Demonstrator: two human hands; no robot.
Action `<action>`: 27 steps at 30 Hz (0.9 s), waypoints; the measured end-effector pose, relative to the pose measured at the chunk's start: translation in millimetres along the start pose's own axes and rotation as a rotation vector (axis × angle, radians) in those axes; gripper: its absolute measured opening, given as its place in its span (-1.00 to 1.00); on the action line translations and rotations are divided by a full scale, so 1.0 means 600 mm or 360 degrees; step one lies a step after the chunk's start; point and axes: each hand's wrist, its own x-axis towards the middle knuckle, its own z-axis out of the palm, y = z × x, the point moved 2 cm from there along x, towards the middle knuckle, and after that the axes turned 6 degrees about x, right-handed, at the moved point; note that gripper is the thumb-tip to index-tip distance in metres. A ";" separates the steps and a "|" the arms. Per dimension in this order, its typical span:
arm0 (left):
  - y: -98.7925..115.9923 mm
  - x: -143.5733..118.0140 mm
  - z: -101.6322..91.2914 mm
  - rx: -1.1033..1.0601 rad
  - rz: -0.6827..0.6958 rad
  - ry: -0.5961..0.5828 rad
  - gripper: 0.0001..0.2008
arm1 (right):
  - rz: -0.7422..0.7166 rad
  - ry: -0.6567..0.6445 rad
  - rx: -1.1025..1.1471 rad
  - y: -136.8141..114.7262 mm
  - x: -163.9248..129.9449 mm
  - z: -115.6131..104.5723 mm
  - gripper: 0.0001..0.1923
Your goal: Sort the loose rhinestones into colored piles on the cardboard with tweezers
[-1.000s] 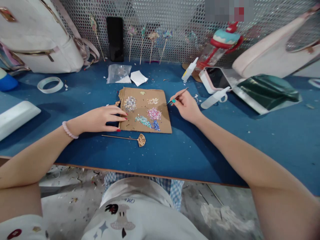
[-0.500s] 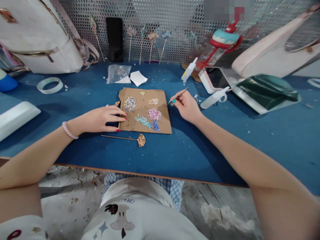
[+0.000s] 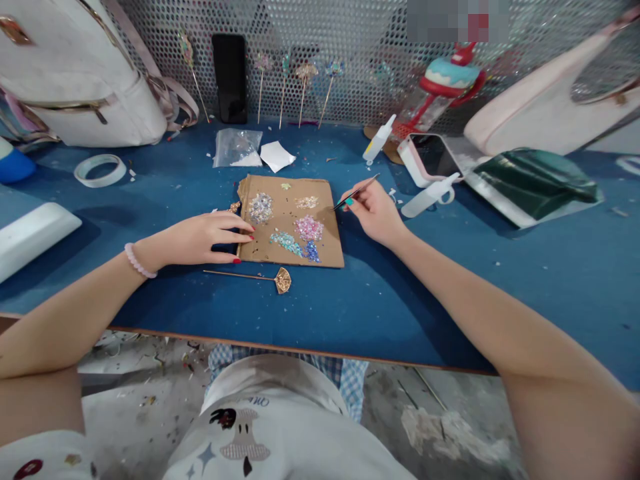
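My left hand (image 3: 207, 238) lies with fingers spread, their tips on the left edge of a flat piece of cardboard (image 3: 290, 217). Pinched in my right hand (image 3: 373, 210) is a pair of tweezers (image 3: 356, 192), its tip over the cardboard's right edge. Small sorted piles lie on the cardboard: silvery beads (image 3: 261, 208), pale cream ones (image 3: 307, 203), pink ones (image 3: 309, 229), turquoise ones (image 3: 286, 243) and blue ones (image 3: 311, 251). In front of the cardboard rests a gold hairpin (image 3: 283, 281) with a fan-shaped head. Whether the tweezers grip a bead is too small to tell.
Several decorated hairpins (image 3: 306, 73) and a black phone (image 3: 230, 80) lean on the perforated metal backing. Two glue bottles (image 3: 429, 195), a pink-edged device (image 3: 431, 159) and a green pouch (image 3: 535, 183) stand right. A tape roll (image 3: 100, 171) and a backpack (image 3: 80, 73) are left.
My right hand and the tweezers have shifted very slightly at the cardboard's right edge. My left hand stays in place.
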 end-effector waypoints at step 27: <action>0.003 0.000 -0.001 0.0029 0.0031 0.0008 -0.68 | 0.0048 -0.0099 0.0085 -0.030 -0.006 -0.002 -0.73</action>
